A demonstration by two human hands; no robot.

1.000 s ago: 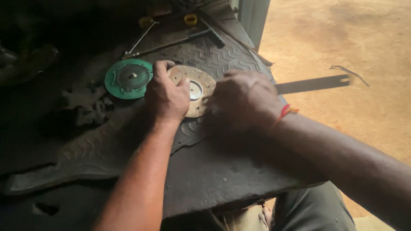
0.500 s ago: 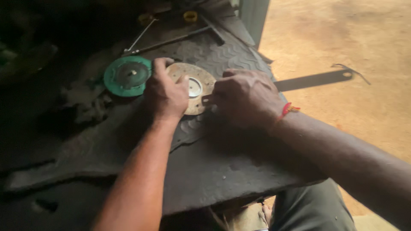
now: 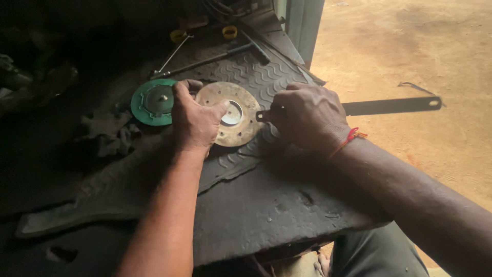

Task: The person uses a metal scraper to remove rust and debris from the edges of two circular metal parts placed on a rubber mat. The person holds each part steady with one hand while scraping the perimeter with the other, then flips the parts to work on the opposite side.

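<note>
1. Counting from where I stood, two discs lay on the ribbed rubber mat (image 3: 266, 72): one brass-coloured disc (image 3: 245, 120) with a round hole in its middle, and one green disc (image 3: 148, 105) just beside it on the left.
2. One left hand (image 3: 195, 120) pressed flat on the brass-coloured disc's left edge, fingers spread and loose, thumb reaching toward the hole.
3. One right hand (image 3: 307, 115) was clenched around one flat metal bar (image 3: 392, 105), whose near tip touched the disc's right rim while its long end stuck out over the sandy ground.
4. Behind the discs lay two long thin tools (image 3: 205, 59) and two small yellow rings (image 3: 229, 32).
5. One dark crumpled rag (image 3: 110, 131) sat left of the green disc.
6. The left hand hid part of both discs.
</note>
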